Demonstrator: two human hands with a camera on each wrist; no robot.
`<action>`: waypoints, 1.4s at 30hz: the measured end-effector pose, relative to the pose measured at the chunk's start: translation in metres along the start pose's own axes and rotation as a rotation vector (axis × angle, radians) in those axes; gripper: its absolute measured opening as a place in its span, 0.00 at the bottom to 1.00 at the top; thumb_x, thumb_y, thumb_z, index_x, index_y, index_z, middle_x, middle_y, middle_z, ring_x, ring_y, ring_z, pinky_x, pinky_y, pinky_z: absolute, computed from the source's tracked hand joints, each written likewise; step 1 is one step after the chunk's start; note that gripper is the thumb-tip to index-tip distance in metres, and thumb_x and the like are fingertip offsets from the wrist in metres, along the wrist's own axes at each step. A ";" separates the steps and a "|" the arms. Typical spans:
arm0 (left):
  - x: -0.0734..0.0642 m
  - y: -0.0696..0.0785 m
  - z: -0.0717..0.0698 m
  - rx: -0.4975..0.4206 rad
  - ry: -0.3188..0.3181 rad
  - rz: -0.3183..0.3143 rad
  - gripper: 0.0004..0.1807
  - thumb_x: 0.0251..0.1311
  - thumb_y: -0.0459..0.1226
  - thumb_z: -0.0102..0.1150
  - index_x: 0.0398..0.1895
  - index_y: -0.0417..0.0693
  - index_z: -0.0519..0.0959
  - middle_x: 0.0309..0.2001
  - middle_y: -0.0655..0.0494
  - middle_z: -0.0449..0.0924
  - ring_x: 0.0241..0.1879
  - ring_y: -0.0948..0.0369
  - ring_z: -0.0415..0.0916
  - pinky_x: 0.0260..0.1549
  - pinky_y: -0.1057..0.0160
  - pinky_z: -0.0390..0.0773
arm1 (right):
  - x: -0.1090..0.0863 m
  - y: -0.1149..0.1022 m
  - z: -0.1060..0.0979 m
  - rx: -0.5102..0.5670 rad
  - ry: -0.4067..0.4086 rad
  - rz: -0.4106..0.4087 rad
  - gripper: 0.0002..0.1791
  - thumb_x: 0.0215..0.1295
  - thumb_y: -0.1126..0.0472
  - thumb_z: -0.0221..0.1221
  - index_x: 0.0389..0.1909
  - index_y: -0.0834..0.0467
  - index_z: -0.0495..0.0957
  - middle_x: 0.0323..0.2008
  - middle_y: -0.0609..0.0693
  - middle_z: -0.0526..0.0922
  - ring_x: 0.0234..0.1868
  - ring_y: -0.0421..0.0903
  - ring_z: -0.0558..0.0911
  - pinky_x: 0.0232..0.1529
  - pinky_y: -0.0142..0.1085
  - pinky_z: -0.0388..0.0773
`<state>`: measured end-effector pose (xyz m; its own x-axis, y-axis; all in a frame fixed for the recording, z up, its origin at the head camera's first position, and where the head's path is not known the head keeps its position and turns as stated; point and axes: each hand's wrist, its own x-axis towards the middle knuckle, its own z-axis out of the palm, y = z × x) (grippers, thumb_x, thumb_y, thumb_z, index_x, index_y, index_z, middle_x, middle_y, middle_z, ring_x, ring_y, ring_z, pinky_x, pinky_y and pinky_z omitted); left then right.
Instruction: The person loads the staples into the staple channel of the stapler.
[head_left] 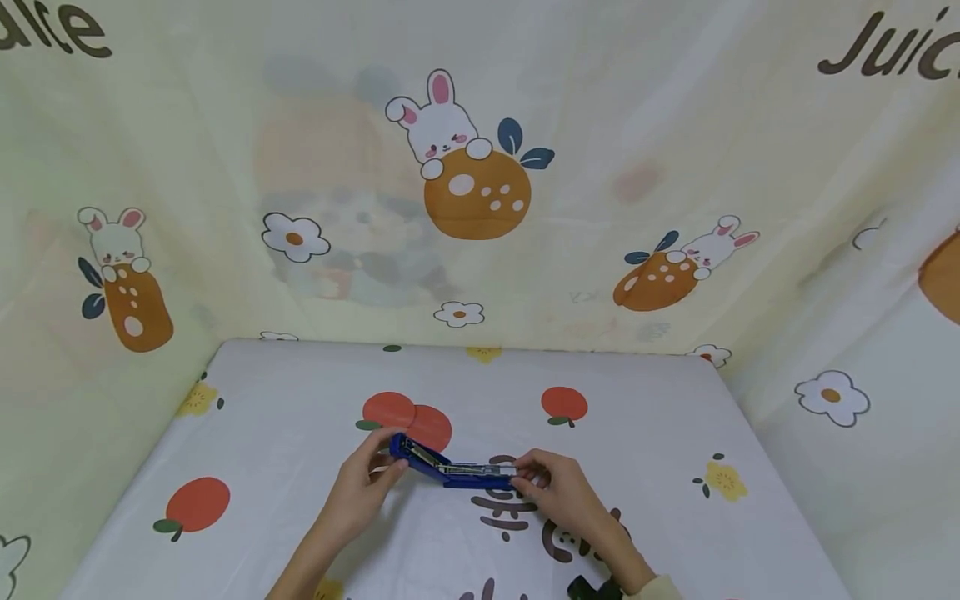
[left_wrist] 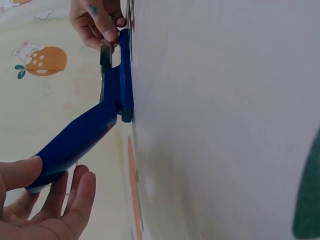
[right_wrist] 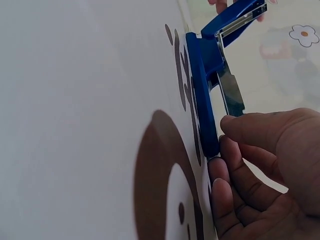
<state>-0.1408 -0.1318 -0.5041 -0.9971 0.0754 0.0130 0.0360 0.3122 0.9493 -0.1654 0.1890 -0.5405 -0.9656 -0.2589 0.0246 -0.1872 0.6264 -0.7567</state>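
Note:
A blue stapler (head_left: pixel 477 481) lies opened out low over the table, its top arm swung up to the left and the metal staple channel (head_left: pixel 480 469) exposed. My left hand (head_left: pixel 358 492) pinches the end of the raised top arm (left_wrist: pixel 75 142) between thumb and fingers. At the stapler's other end, my right hand (head_left: pixel 558 492) holds the front tip, thumb by the channel's end and fingertips by the base (right_wrist: pixel 202 100). The base rests on or just above the tablecloth; I cannot tell which. Whether staples sit in the channel is too small to make out.
A white tablecloth (head_left: pixel 300 433) printed with fruit, flowers and lettering covers the table. Pale curtains (head_left: pixel 570 275) with rabbit prints hang at the back and sides. A dark object (head_left: pixel 592 588), partly cut off, shows beside the right wrist at the bottom edge.

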 end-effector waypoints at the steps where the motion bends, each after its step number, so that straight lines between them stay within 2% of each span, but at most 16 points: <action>1: 0.000 0.001 0.000 0.000 -0.001 -0.001 0.23 0.72 0.29 0.62 0.66 0.56 0.77 0.60 0.47 0.82 0.51 0.56 0.83 0.50 0.66 0.86 | 0.000 0.000 0.000 -0.001 -0.001 -0.002 0.07 0.67 0.59 0.72 0.44 0.52 0.87 0.34 0.43 0.87 0.30 0.34 0.76 0.32 0.27 0.77; 8: 0.003 0.006 0.002 -0.024 -0.028 0.006 0.24 0.72 0.29 0.62 0.67 0.55 0.76 0.62 0.49 0.82 0.55 0.55 0.83 0.51 0.66 0.87 | 0.001 -0.001 0.000 0.005 -0.006 -0.007 0.07 0.67 0.59 0.72 0.44 0.53 0.87 0.34 0.43 0.87 0.31 0.33 0.77 0.33 0.27 0.77; 12: 0.005 0.008 0.005 -0.032 -0.042 0.023 0.24 0.72 0.28 0.62 0.67 0.55 0.77 0.60 0.49 0.83 0.56 0.54 0.83 0.52 0.65 0.87 | 0.000 -0.001 0.001 -0.003 -0.003 -0.006 0.07 0.67 0.60 0.72 0.44 0.53 0.87 0.34 0.43 0.87 0.31 0.33 0.77 0.33 0.27 0.78; 22: 0.009 0.010 0.006 0.001 -0.088 0.024 0.23 0.71 0.27 0.62 0.64 0.57 0.77 0.57 0.51 0.84 0.60 0.51 0.82 0.56 0.64 0.87 | 0.000 0.000 0.000 0.007 -0.015 -0.007 0.07 0.68 0.60 0.71 0.45 0.54 0.87 0.34 0.43 0.87 0.30 0.33 0.77 0.33 0.27 0.78; 31: 0.009 0.013 0.010 0.004 -0.089 0.065 0.22 0.71 0.28 0.62 0.64 0.55 0.77 0.58 0.50 0.84 0.59 0.50 0.83 0.55 0.63 0.87 | 0.000 0.001 0.000 0.009 -0.011 -0.006 0.07 0.68 0.59 0.71 0.44 0.53 0.87 0.34 0.43 0.87 0.30 0.33 0.77 0.32 0.27 0.78; 38: 0.010 0.016 0.011 -0.026 -0.111 0.068 0.20 0.72 0.29 0.63 0.63 0.53 0.78 0.58 0.48 0.84 0.60 0.49 0.82 0.54 0.66 0.87 | 0.000 0.002 0.001 0.003 -0.002 -0.004 0.06 0.68 0.58 0.72 0.43 0.52 0.87 0.34 0.42 0.87 0.30 0.33 0.77 0.33 0.27 0.77; 42: 0.012 0.017 0.012 -0.020 -0.107 0.065 0.20 0.71 0.29 0.63 0.63 0.52 0.78 0.57 0.48 0.85 0.60 0.50 0.82 0.54 0.64 0.87 | 0.000 0.003 0.000 0.012 0.000 -0.010 0.07 0.67 0.58 0.72 0.44 0.52 0.87 0.34 0.43 0.87 0.30 0.33 0.77 0.32 0.27 0.77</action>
<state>-0.1508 -0.1140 -0.4919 -0.9798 0.1955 0.0425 0.0980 0.2841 0.9538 -0.1654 0.1904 -0.5429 -0.9636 -0.2654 0.0322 -0.1949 0.6150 -0.7641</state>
